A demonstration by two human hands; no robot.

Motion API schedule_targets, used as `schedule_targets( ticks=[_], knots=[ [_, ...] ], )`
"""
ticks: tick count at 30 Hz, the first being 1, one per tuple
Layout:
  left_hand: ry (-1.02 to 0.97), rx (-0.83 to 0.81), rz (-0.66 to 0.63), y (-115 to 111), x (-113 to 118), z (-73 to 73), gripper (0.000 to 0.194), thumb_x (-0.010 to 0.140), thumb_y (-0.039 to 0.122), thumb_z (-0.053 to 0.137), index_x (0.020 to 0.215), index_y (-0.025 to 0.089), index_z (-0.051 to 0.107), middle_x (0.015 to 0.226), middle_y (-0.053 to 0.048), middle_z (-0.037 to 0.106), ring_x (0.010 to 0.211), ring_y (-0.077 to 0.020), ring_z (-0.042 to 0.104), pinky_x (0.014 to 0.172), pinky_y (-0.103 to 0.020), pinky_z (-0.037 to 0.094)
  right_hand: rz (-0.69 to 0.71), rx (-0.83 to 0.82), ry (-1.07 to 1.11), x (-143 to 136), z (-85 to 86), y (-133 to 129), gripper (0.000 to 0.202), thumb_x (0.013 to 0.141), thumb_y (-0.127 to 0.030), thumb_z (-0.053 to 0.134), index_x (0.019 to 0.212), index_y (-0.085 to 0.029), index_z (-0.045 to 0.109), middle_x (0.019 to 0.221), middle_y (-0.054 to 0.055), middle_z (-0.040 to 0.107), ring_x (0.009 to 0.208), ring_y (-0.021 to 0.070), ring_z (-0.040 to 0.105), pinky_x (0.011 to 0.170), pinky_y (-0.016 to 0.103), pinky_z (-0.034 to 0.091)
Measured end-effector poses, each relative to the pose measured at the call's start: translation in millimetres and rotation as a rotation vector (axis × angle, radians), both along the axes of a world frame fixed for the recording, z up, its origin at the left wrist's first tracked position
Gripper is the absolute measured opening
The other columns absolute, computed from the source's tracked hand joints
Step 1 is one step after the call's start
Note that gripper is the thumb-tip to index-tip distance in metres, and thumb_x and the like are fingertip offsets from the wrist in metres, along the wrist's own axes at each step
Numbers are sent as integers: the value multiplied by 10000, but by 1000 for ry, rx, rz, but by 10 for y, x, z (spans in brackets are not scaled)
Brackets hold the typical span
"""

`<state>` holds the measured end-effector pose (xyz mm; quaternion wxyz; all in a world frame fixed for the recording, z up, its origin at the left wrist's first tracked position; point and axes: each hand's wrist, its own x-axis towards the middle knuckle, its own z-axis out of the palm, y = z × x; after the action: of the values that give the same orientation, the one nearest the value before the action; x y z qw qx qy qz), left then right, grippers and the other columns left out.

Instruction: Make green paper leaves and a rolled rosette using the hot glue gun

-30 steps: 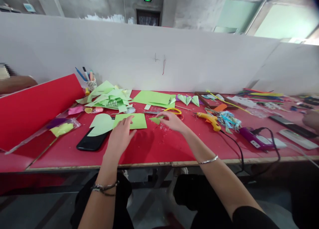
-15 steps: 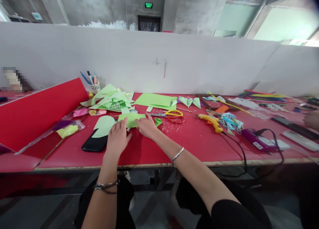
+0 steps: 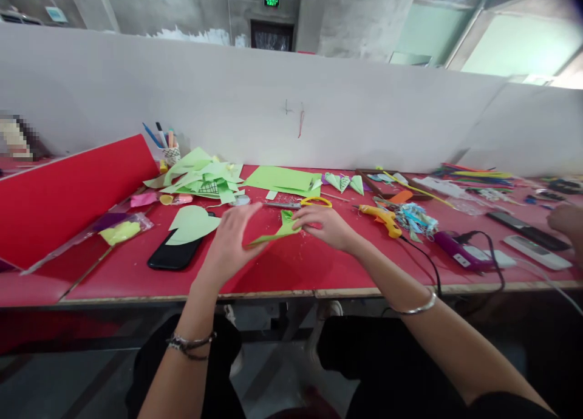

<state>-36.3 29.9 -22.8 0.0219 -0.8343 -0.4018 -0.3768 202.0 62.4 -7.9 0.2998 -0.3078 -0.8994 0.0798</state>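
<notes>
My right hand point(image 3: 330, 228) pinches the right end of a light green paper strip point(image 3: 273, 235), raised and tilted over the table. At its left end, my left hand point(image 3: 230, 243) is open, thumb and fingers apart around the strip's edge. Behind the strip a small folded green paper piece point(image 3: 286, 215) shows in part. Scissors point(image 3: 316, 201) with yellow handles lie just beyond. To the left, pale green heart-shaped paper point(image 3: 191, 223) partly covers a black phone point(image 3: 170, 260).
Green paper scraps point(image 3: 204, 175) and sheets point(image 3: 280, 179) lie at the back. Paper cones point(image 3: 344, 183), a yellow glue gun point(image 3: 380, 218) with a cord and a purple power strip point(image 3: 462, 251) are at right. A red board point(image 3: 77, 194) leans left. Another person's hand point(image 3: 567, 218) shows far right.
The green paper has gone from lying flat under both hands to being lifted and tilted. My right hand moved right with its end; my left hand opened and rose slightly.
</notes>
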Motion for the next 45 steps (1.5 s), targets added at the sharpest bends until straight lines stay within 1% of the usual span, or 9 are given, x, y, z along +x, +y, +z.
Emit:
schedule_targets(
  ticks=[3,6,11,16,21,28,31,36,45],
  knots=[
    [209,-127,-155,-40,224,-72,203,834,280,453,967,199,583,911,-38,631,891,-174,556,800,-302,425,-69,-23,-39,246,-156,-194,222,782,-111,455,824,-189,658,984,70,627,927,164,566,823,324,442],
    [374,-175,-167,-99,492,-189,230,856,243,409,976,190,598,872,-45,650,805,-172,588,717,-293,427,-188,6,-143,377,-304,-374,211,754,-180,524,929,-199,640,1086,96,583,1021,221,516,885,407,396],
    [377,-324,-229,-208,732,-227,238,843,335,432,922,202,613,838,-26,650,769,-159,587,657,-257,423,-33,-154,-170,419,-450,-568,218,831,-209,440,937,-192,629,986,78,628,921,169,558,833,319,423],
    [222,-469,-259,-133,589,-217,420,876,451,274,1086,221,556,1101,-40,579,1022,-171,491,846,-288,400,41,-336,-138,541,-414,-561,246,869,-250,387,871,-177,622,940,66,618,878,138,551,805,266,417],
    [369,-432,-209,-8,487,-372,493,790,531,419,1204,269,473,1275,-35,451,1172,-236,352,953,-395,322,46,-373,-219,523,-338,-473,315,894,-292,323,802,-157,593,872,64,554,829,138,509,779,276,398],
    [381,-429,-240,46,478,-393,417,885,420,273,1245,277,427,1292,-6,442,1171,-193,349,978,-357,294,-151,-199,-381,268,-479,-284,352,885,-366,331,738,-143,561,723,53,548,684,142,480,639,256,346],
    [378,-455,-210,29,480,-388,481,878,474,227,1264,247,403,1307,-10,428,1178,-195,340,978,-352,291,-200,-148,-404,208,-516,-236,326,884,-353,341,755,-143,553,724,57,578,690,147,497,641,253,327],
    [411,-444,-154,-7,497,-424,644,799,609,277,1314,224,310,1362,-23,354,1215,-223,291,995,-380,262,-263,-130,-429,169,-535,-205,263,858,-339,396,758,-146,544,732,59,596,687,149,513,612,243,301],
    [400,-479,-167,9,479,-430,718,768,605,359,1351,217,206,1357,-48,353,1220,-234,282,979,-381,272,-298,-167,-378,152,-586,-163,252,870,-281,367,701,-163,512,655,24,562,603,121,480,556,229,262]
  ],
)
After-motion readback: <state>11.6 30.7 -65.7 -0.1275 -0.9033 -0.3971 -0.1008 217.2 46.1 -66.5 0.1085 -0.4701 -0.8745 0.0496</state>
